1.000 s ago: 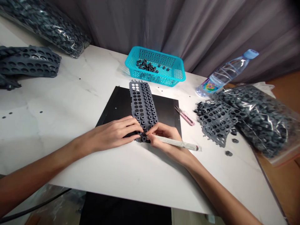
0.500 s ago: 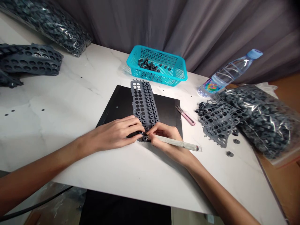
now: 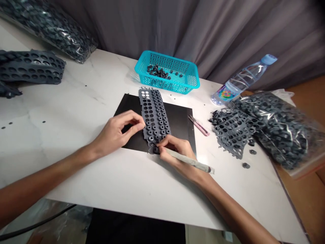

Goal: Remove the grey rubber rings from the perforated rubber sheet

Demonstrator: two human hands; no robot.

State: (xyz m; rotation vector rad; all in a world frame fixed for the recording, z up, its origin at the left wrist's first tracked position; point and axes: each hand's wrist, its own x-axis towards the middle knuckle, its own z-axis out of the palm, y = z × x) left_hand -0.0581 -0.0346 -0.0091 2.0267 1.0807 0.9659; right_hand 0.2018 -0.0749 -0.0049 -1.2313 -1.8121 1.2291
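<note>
A dark grey rubber strip [image 3: 157, 108] with rows of round holes and ring-shaped pieces lies across a black mat [image 3: 179, 120]. In my right hand [image 3: 179, 152] is a pen-like tool [image 3: 189, 160] with a pale handle, its hidden tip at the strip's near end. My left hand [image 3: 123, 130] hovers at the strip's left edge, thumb and fingertips pinched together; whatever is between them is too small to make out. Dark ring pieces sit in the near holes, while the upper left holes are open.
A turquoise basket [image 3: 166, 83] with small dark pieces stands behind the mat. Pink-handled snips [image 3: 200, 127] lie at the right. Farther right are a perforated rubber scrap [image 3: 230, 132], a water bottle [image 3: 243, 79] and a bag of pieces [image 3: 286, 132]. Rubber sheets [image 3: 33, 67] lie left.
My left hand has moved up and left from the strip's near end to its left edge, fingers now pinched. My right hand stays at the near end with the tool.
</note>
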